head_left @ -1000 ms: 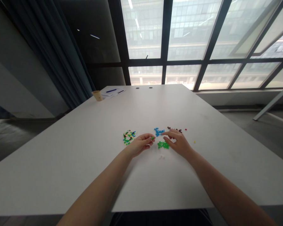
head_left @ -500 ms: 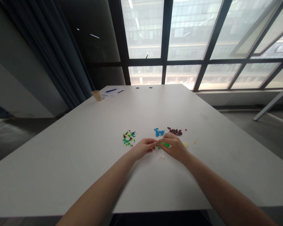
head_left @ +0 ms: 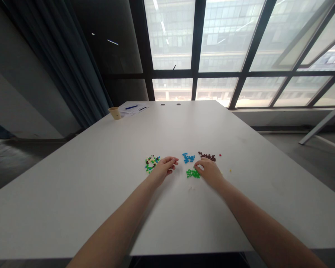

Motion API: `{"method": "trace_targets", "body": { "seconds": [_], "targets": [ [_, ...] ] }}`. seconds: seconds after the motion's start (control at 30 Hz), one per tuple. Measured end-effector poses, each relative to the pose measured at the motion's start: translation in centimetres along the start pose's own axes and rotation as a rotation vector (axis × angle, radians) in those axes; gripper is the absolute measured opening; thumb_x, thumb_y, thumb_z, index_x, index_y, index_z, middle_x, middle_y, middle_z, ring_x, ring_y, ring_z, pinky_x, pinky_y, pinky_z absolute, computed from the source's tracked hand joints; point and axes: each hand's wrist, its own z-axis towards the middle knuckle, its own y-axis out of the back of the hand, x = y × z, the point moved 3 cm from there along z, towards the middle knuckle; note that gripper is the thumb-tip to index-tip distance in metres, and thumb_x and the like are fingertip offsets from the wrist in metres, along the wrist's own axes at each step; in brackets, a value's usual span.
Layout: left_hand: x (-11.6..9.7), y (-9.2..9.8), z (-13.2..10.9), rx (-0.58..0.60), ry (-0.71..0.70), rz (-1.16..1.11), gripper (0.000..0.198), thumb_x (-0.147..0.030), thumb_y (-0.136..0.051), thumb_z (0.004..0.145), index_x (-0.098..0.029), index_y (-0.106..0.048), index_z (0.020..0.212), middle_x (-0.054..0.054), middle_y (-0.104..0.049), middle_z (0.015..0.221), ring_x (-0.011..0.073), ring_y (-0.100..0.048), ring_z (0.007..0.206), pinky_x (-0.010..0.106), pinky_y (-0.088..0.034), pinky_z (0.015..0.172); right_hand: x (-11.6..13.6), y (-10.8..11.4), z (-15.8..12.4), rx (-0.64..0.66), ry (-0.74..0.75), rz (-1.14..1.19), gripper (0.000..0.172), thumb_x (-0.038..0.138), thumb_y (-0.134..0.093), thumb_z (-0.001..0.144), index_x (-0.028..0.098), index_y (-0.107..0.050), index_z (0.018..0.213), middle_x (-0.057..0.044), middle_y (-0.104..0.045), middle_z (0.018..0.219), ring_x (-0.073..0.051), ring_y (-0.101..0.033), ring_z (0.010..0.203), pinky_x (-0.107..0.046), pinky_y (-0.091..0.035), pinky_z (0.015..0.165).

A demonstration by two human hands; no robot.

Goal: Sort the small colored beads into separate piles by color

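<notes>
Hands, two: the left hand [head_left: 163, 170] is held with fingers loosely curled, just beside a mixed green, blue and dark pile of small bricks [head_left: 151, 164]; the right hand [head_left: 208, 173] is held with fingers curled, just beside a green pile of small bricks [head_left: 193, 173]; whether either grips anything cannot be told. Two further piles are seen above the hands: a blue pile of small bricks [head_left: 188, 158]; a dark brown pile of small bricks [head_left: 208, 156]. Loose pieces, two: a red piece [head_left: 220, 155]; a yellow piece [head_left: 230, 170]. All lie on a white table [head_left: 72, 193]; one paper cup [head_left: 114, 112] stands at upper left, its contents unseen, beside papers [head_left: 132, 109].

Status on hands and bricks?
Left hand at mixed bricks, right hand beside green bricks, grip unclear. Blue bricks between hands.
</notes>
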Motion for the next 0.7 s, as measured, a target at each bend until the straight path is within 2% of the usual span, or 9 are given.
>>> {"method": "trace_targets", "body": {
  "seconds": [0.33,0.43,0.6,0.7],
  "targets": [
    [-0.7,1.3,0.3,-0.112,-0.042,-0.042,0.023,-0.031,-0.066,0.058,-0.017,-0.061,0.075,0.0,-0.058,0.073,0.0045,-0.048,0.057,0.016,-0.034,0.051,0.1,-0.5,-0.1,0.045,-0.067,-0.011,0.02,0.019,-0.048,0.074,0.02,-0.067,0.079,-0.002,-0.059,0.075,-0.011,-0.051,0.063,-0.023,-0.036,0.065],
    [-1.5,2.4,0.6,-0.164,-0.09,-0.06,0.024,-0.03,-0.067,0.056,-0.017,-0.061,0.075,0.0,-0.058,0.073,0.0044,-0.049,0.057,0.016,-0.035,0.05,0.1,-0.3,-0.1,0.034,-0.07,0.004,0.025,0.015,-0.045,0.073,0.02,-0.068,0.081,-0.002,-0.059,0.075,-0.011,-0.051,0.064,-0.023,-0.036,0.066],
    [-2.6,5.0,1.3,-0.32,-0.166,-0.1,0.025,-0.028,-0.066,0.054,-0.017,-0.059,0.074,-0.001,-0.058,0.072,0.0038,-0.049,0.052,0.015,-0.032,0.044,0.2,-0.3,-0.1,0.035,-0.027,0.022,0.031,0.012,-0.043,0.072,0.023,-0.069,0.087,-0.001,-0.056,0.072,-0.011,-0.049,0.061,-0.023,-0.036,0.064],
    [-2.7,5.7,1.6,-0.369,-0.167,-0.104,0.024,-0.026,-0.065,0.053,-0.017,-0.058,0.074,-0.001,-0.058,0.071,0.0038,-0.048,0.051,0.014,-0.032,0.043,0.3,-0.5,-0.2,0.054,0.01,0.02,0.033,0.011,-0.044,0.072,0.024,-0.069,0.089,-0.001,-0.055,0.071,-0.011,-0.049,0.061,-0.022,-0.036,0.063]
  ]
}}
